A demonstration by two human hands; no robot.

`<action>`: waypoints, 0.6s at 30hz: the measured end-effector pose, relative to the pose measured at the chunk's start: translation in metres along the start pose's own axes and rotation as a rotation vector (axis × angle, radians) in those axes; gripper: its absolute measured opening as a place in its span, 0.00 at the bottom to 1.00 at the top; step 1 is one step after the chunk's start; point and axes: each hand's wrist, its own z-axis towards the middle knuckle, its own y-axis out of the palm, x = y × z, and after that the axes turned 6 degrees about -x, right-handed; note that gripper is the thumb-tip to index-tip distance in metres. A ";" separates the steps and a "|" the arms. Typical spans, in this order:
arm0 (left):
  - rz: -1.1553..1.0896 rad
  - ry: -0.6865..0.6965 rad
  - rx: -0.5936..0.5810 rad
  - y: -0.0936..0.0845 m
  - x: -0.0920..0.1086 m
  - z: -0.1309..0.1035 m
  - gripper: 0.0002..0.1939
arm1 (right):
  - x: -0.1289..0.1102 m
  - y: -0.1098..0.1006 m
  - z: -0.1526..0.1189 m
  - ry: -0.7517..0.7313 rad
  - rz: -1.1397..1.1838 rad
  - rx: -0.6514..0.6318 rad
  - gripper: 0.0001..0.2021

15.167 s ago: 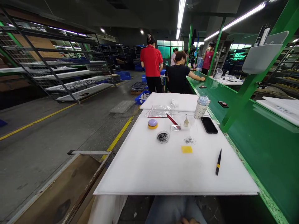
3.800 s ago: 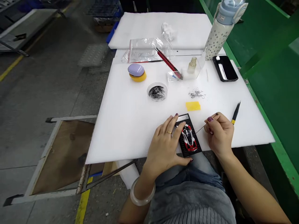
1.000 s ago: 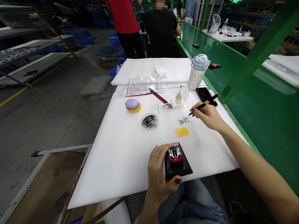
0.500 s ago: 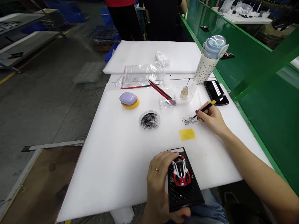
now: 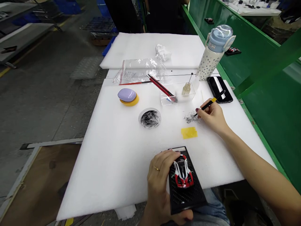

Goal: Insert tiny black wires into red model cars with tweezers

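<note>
My left hand [image 5: 160, 179] grips a black base [image 5: 185, 199] at the table's near edge, with a red, white and black toy car [image 5: 184, 175] on top. At the right, my right hand [image 5: 213, 116] pinches black tweezers [image 5: 207, 104] with a yellow band. Their tip touches a loose pile of fine black strands [image 5: 190, 118] on the white table. Just below that pile lies a yellow sticky piece [image 5: 189, 132]. A round clear dish [image 5: 150, 118] to the left holds more black strands.
Behind are a clear tray [image 5: 168, 102] with a small bottle [image 5: 186, 89], a red and black cutter [image 5: 162, 88], a plastic bag [image 5: 141, 69] and a purple oval object [image 5: 127, 94]. At the right stand a dotted bottle [image 5: 209, 61] and a phone [image 5: 219, 89].
The view has shifted slightly, so the table items appear a little higher. Both hands keep their holds, and the tweezers' tip stays at the strand pile.
</note>
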 end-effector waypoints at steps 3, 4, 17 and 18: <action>-0.006 0.021 0.005 0.000 -0.001 0.001 0.49 | -0.002 0.000 -0.001 0.011 0.010 -0.004 0.10; -0.011 0.029 0.005 0.000 0.000 0.002 0.49 | -0.003 0.000 -0.001 0.012 0.026 -0.001 0.10; -0.032 0.042 -0.013 -0.001 -0.002 0.002 0.49 | -0.007 -0.004 -0.006 -0.006 0.083 0.058 0.10; -0.034 0.040 -0.013 -0.001 -0.002 0.002 0.49 | -0.006 -0.004 -0.006 -0.009 0.089 0.044 0.10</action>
